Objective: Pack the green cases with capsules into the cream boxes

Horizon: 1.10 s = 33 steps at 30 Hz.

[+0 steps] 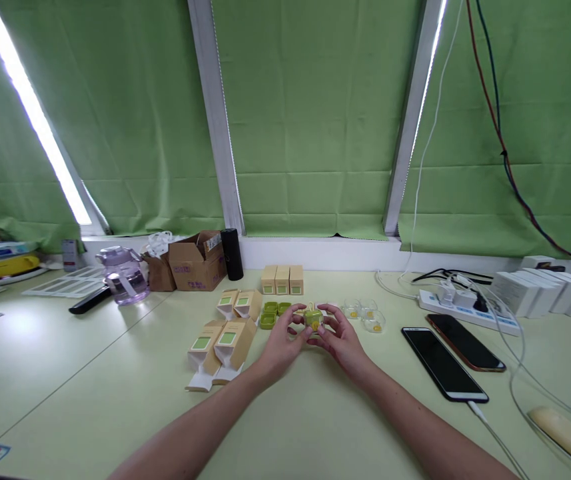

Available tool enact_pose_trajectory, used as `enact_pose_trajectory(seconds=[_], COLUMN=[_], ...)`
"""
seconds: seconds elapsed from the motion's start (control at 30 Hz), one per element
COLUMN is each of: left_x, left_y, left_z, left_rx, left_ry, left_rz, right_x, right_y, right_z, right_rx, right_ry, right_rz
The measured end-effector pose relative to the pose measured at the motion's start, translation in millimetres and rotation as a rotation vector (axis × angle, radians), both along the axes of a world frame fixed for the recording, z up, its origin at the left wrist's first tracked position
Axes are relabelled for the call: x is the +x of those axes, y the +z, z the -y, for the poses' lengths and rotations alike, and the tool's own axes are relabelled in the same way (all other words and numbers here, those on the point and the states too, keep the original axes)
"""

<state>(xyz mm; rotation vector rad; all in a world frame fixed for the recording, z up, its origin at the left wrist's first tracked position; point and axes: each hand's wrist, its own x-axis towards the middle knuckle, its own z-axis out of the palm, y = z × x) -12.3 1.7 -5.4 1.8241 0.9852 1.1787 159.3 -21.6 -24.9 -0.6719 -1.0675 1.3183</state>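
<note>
The left hand (285, 333) and right hand (340, 338) together grip one green case (313, 319). Green tubs (268, 321) sit left, clear lids (375, 322) right.

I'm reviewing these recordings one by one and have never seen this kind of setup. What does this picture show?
There is no machine: you see a person's bare left hand and right hand. The camera sits on that person's head, looking forward and down. Both hands together hold a small green object with a yellow spot. On the pale green table, small square green containers sit beside the left hand, and clear rounded plastic pieces beside the right. Tan cardboard cartons with open white flaps lie farther left; two dark-screened phones lie to the right.
</note>
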Motion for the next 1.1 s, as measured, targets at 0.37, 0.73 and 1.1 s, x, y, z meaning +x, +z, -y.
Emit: enact_pose_trajectory(seconds=[0.37,0.73,1.1], left_x=[-0.4,-1.0,-1.3], left_y=[-0.6,-5.4,-1.4], left_z=[-2.2,-6.2,-4.1], left_rx=[0.070,0.146,0.131], left_ry=[0.008,0.085,0.018], left_rz=[-0.024,-0.018,0.059], right_x=[2.2,-0.3,10.0], right_y=[1.7,2.6,-15.8], right_z=[-2.0,-0.4,-14.7], right_rx=[0.041,-0.013,-0.135], right_ry=[-0.027,0.046,0.098], right_rz=[0.048,-0.119,-0.306])
